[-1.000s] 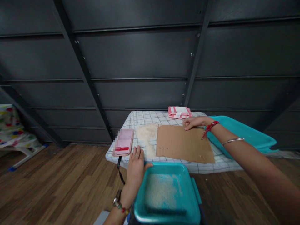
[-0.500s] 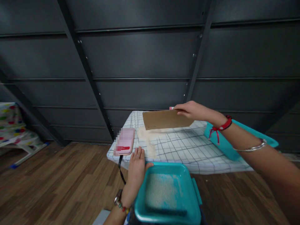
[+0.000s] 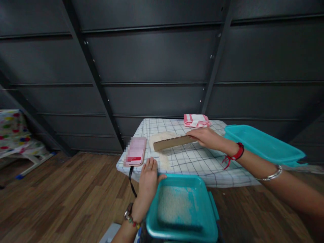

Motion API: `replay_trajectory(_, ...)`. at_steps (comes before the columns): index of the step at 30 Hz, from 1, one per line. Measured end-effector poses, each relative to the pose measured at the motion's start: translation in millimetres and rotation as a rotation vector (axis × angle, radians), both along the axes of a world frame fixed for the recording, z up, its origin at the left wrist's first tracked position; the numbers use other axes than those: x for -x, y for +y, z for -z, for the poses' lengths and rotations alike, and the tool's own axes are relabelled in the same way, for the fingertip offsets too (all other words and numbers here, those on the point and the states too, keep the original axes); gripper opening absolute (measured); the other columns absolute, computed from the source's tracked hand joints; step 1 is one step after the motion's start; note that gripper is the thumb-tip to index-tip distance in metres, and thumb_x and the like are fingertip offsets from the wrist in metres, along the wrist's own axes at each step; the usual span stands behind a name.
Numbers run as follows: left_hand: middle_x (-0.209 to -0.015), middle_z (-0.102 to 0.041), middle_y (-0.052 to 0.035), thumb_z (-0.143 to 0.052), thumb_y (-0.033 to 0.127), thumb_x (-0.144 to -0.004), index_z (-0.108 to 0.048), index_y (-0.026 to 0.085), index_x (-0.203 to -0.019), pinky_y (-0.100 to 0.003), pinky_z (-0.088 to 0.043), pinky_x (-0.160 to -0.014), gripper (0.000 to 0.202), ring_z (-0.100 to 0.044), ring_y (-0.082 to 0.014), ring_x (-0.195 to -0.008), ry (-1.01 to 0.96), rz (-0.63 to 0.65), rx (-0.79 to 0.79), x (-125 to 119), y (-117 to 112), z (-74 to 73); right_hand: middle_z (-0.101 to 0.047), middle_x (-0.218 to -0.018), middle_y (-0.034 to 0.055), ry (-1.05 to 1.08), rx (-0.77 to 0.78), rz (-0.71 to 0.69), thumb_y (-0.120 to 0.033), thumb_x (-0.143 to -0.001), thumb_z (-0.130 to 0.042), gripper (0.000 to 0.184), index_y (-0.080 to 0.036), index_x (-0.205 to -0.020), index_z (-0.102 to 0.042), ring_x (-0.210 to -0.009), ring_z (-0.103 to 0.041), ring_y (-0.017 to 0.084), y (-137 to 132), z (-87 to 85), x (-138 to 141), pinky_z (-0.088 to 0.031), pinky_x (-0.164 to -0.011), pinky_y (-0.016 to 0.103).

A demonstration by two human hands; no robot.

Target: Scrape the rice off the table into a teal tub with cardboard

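Note:
My right hand [image 3: 206,137] grips a brown cardboard sheet [image 3: 170,142], held on edge across the checked cloth [image 3: 192,162], its lower edge against a heap of white rice [image 3: 162,148]. My left hand [image 3: 148,180] is closed on the left rim of a teal plastic container [image 3: 181,206] that holds a layer of rice, just below the table's near edge.
A pink phone [image 3: 135,152] with a black strap lies at the table's left. A folded pink-and-white cloth [image 3: 196,120] sits at the far edge. A teal lid [image 3: 263,145] rests at the right. Behind stands a dark metal wall; the floor is wood.
The cardboard lay flat on the cloth. My right hand lifted it, then brought it down on edge beside the rice heap. My left hand stayed on the container.

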State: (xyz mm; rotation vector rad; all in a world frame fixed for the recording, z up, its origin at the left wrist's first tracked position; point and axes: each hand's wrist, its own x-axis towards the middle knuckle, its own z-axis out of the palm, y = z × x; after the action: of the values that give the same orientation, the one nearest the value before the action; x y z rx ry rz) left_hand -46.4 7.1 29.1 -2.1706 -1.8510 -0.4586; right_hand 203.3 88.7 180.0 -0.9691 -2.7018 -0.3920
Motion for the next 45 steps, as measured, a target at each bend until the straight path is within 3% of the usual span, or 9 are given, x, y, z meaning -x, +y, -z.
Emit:
replay_trajectory(7, -0.127, -0.052, -0.0179, -0.047, 0.039, -0.082, -0.049, 0.012, -0.118, -0.043, -0.041, -0.094, 0.045, -0.046, -0.0272, -0.119, -0.007, -0.004, -0.001, -0.7, -1.3, -2.0, -0.066, -0.088, 0.0083, 0.044, 0.039, -0.046, -0.009, -0.076, -0.039, 0.034, -0.017, -0.102, -0.059, -0.077, -0.060, 0.020, -5.7, 5.2, -7.9, -0.042, -0.066, 0.028)
replay_trajectory(22, -0.127, -0.052, -0.0180, -0.048, 0.042, -0.080, -0.048, 0.013, -0.121, -0.043, -0.039, -0.095, 0.049, -0.046, -0.0278, -0.120, -0.008, 0.005, -0.026, 0.2, -0.1, 4.1, -0.066, -0.095, 0.0075, 0.079, 0.059, 0.018, -0.013, -0.079, -0.040, 0.032, -0.018, -0.103, -0.059, -0.084, -0.060, 0.020, -4.0, 13.8, -13.9, -0.044, -0.073, 0.030)
replay_trajectory(28, -0.126, -0.051, -0.0193, -0.051, 0.045, -0.079, -0.050, 0.009, -0.118, -0.039, -0.039, -0.096, 0.054, -0.046, -0.0267, -0.119, 0.015, 0.002, -0.003, -0.3, -1.1, -1.6, -0.065, -0.104, 0.0066, 0.294, 0.032, 0.186, -0.025, -0.082, -0.043, 0.030, -0.020, -0.106, -0.060, -0.091, -0.058, 0.023, 3.5, -7.4, -23.9, -0.043, -0.079, 0.033)
replay_trajectory(32, -0.126, -0.051, -0.0201, -0.053, 0.044, -0.078, -0.050, 0.008, -0.118, -0.040, -0.041, -0.095, 0.054, -0.047, -0.0271, -0.118, 0.019, -0.010, 0.010, -2.1, -1.7, -4.8, -0.064, -0.105, 0.0056, 0.385, 0.172, 0.354, -0.026, -0.079, -0.047, 0.034, -0.020, -0.110, -0.058, -0.090, -0.058, 0.022, 21.2, -19.2, -38.8, -0.042, -0.077, 0.032)
replay_trajectory(35, -0.126, -0.051, -0.0211, -0.053, 0.041, -0.078, -0.050, 0.007, -0.118, -0.040, -0.041, -0.094, 0.053, -0.047, -0.0279, -0.118, 0.016, -0.019, 0.011, -3.6, -1.7, -5.5, -0.065, -0.100, 0.0061, 0.323, 0.325, 0.447, -0.023, -0.079, -0.047, 0.034, -0.018, -0.110, -0.059, -0.084, -0.059, 0.020, 39.4, -8.6, -47.6, -0.043, -0.072, 0.029)
replay_trajectory(40, -0.126, -0.051, -0.0212, -0.053, 0.042, -0.079, -0.050, 0.007, -0.118, -0.040, -0.042, -0.092, 0.053, -0.048, -0.0282, -0.117, 0.043, -0.003, -0.005, -2.2, -1.1, -4.9, -0.064, -0.105, 0.0085, 0.227, 0.386, 0.486, -0.018, -0.075, -0.050, 0.032, -0.016, -0.106, -0.061, -0.092, -0.058, 0.022, 61.6, 24.0, -50.5, -0.043, -0.076, 0.029)
replay_trajectory(45, -0.125, -0.053, -0.0194, -0.052, 0.044, -0.079, -0.052, 0.010, -0.117, -0.041, -0.043, -0.092, 0.051, -0.049, -0.0278, -0.116, 0.053, 0.016, -0.040, -0.5, -0.5, -3.3, -0.056, -0.120, 0.0135, 0.110, 0.422, 0.410, -0.035, -0.077, -0.055, 0.048, -0.013, -0.119, -0.053, -0.106, -0.052, 0.026, 41.7, 37.0, -34.6, -0.040, -0.087, 0.032)
